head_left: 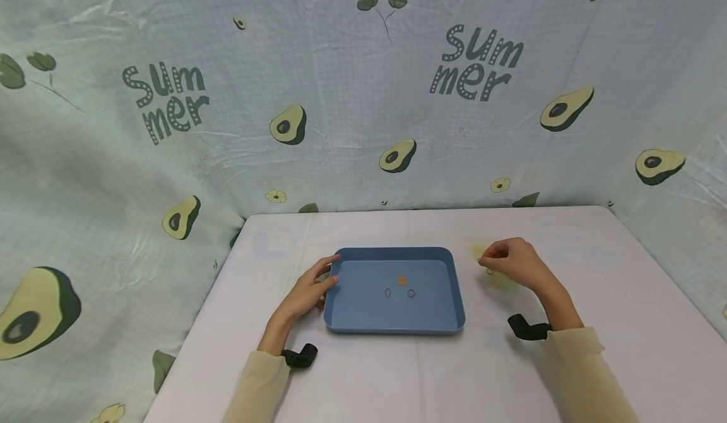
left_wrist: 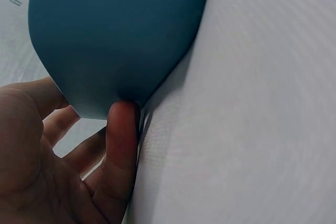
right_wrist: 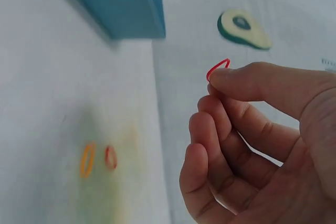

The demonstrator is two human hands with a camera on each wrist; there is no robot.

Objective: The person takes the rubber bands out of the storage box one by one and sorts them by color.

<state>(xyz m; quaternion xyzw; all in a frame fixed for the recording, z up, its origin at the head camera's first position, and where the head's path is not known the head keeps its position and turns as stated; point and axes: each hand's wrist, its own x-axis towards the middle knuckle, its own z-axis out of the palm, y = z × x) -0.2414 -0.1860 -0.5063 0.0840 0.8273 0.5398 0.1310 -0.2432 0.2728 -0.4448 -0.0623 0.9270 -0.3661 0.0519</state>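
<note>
A shallow blue tray [head_left: 397, 322] lies on the table, and my left hand [head_left: 305, 293] holds its left side, thumb over the rim. In the left wrist view, fingers press the tray's outer wall [left_wrist: 121, 40]. Past the tray's right side, my right hand [head_left: 517, 263] is raised above the table. Between its thumb and index finger it pinches a small red rubber band [right_wrist: 218, 68]. Below that hand, an orange rubber band [right_wrist: 87, 160] and another red rubber band [right_wrist: 111, 158] lie on the cloth. Inside the tray are an orange band [head_left: 402, 280] and two reddish bands [head_left: 411, 293].
A pale cloth [head_left: 363, 379] covers the table. Behind it hangs a curtain [head_left: 341, 82] printed with avocados and lettering, which also runs along the left and right sides. Each wrist carries a black camera mount [head_left: 528, 328].
</note>
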